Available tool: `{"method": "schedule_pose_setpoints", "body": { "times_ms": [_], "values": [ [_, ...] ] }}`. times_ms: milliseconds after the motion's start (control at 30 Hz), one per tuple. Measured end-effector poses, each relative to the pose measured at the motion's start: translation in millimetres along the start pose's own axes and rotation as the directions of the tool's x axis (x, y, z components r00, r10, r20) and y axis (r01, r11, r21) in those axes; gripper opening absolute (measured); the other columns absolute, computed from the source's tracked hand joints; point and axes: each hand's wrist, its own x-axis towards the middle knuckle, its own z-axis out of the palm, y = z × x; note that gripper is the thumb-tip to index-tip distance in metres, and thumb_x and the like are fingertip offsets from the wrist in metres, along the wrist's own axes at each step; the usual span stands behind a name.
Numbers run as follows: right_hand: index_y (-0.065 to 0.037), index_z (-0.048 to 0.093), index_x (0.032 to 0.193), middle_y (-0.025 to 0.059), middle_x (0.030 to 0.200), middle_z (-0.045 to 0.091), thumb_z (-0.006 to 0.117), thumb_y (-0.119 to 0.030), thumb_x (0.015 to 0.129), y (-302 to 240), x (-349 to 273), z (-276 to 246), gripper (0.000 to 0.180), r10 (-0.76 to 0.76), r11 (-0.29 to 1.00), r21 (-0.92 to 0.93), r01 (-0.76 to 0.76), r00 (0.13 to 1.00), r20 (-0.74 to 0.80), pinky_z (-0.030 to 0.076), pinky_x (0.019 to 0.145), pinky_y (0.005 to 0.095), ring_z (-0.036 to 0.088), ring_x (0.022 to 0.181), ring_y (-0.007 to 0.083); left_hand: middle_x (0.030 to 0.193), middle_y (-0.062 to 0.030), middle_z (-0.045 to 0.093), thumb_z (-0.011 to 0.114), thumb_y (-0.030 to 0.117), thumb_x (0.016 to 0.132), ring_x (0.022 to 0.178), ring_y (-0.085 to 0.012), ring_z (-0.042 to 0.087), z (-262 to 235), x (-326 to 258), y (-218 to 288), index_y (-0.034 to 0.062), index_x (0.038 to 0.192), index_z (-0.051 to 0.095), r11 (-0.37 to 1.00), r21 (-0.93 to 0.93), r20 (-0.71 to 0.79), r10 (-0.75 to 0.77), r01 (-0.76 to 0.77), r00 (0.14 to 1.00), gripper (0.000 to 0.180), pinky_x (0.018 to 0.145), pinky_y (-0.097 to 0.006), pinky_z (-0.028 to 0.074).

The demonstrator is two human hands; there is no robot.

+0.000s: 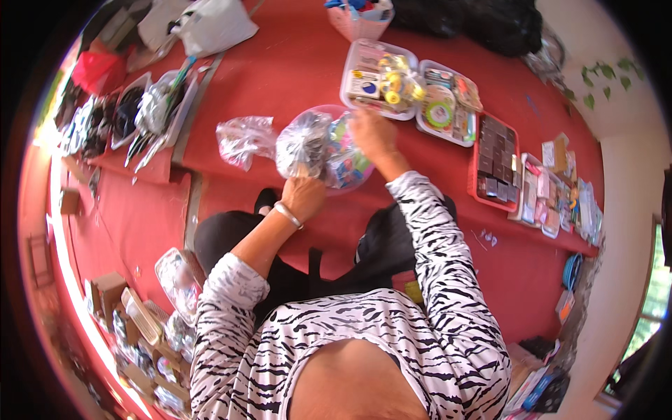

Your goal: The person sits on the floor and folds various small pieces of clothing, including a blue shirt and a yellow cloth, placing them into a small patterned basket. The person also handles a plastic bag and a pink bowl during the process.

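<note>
In front of me a round pink basin (365, 183) sits on the red covering, with colourful small packets (343, 143) inside. My left hand (305, 199) is closed on the near end of a clear plastic bag (303, 143) filled with dark, silvery items. This bag overlaps the basin's left side. At the basin's right side is my right hand (375, 136), back upward and slightly blurred. Its fingers curl down beside the colourful packets, and what they hold is hidden. A crumpled clear bag (245, 140) lies left of the filled one.
Beyond my right hand stand two clear trays of small goods (345, 94) (470, 142). A red crate (515, 189) of dark boxes and a white bin (535, 222) are farther right. Filled bins (183, 115) and white bags (213, 28) occupy the far left. Boxes (108, 283) crowd the near left.
</note>
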Motion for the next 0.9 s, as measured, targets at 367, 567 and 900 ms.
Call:
{"method": "schedule_pose_setpoints", "body": {
  "times_ms": [367, 567, 900],
  "values": [
    [-0.013, 0.061, 0.108, 0.0116, 0.122, 0.052, 0.053, -0.031, 0.081, -52, -33, 102, 0.033, -0.641, 0.627, -0.268, 0.732, 0.680, 0.356, 0.019, 0.103, 0.0582, 0.041, 0.121, 0.0296, 0.083, -0.0135, 0.067, 0.053, 0.018, 0.078, 0.079, -0.0272, 0.066, 31, -2, 12, 0.0069, 0.082, 0.067, 0.992, -0.066, 0.279, 0.125, -0.111, 0.952, 0.019, 0.065, -0.038, 0.052],
    [-0.015, 0.066, 0.098, 0.0096, 0.115, 0.055, 0.053, -0.026, 0.080, -57, -24, 92, 0.024, -0.587, 0.652, -0.203, 0.730, 0.656, 0.475, 0.026, 0.097, 0.0562, 0.049, 0.111, 0.0271, 0.086, -0.0143, 0.067, 0.050, 0.015, 0.080, 0.084, -0.0273, 0.066, 34, -7, 8, 0.0067, 0.084, 0.068, 0.997, -0.072, 0.331, 0.060, -0.038, 0.942, 0.020, 0.067, -0.038, 0.052],
    [-0.008, 0.063, 0.107, 0.0117, 0.107, 0.063, 0.064, -0.022, 0.078, -42, 2, 35, 0.032, -0.406, 0.804, 0.527, 0.276, 0.902, 0.147, 0.044, 0.088, 0.0354, 0.060, 0.099, 0.0220, 0.086, -0.0112, 0.069, 0.055, 0.016, 0.076, 0.084, -0.0247, 0.067, 23, -12, 12, 0.0087, 0.085, 0.071, 0.998, -0.038, 0.353, 0.065, -0.055, 0.933, 0.019, 0.070, -0.037, 0.053]
  ]
}}
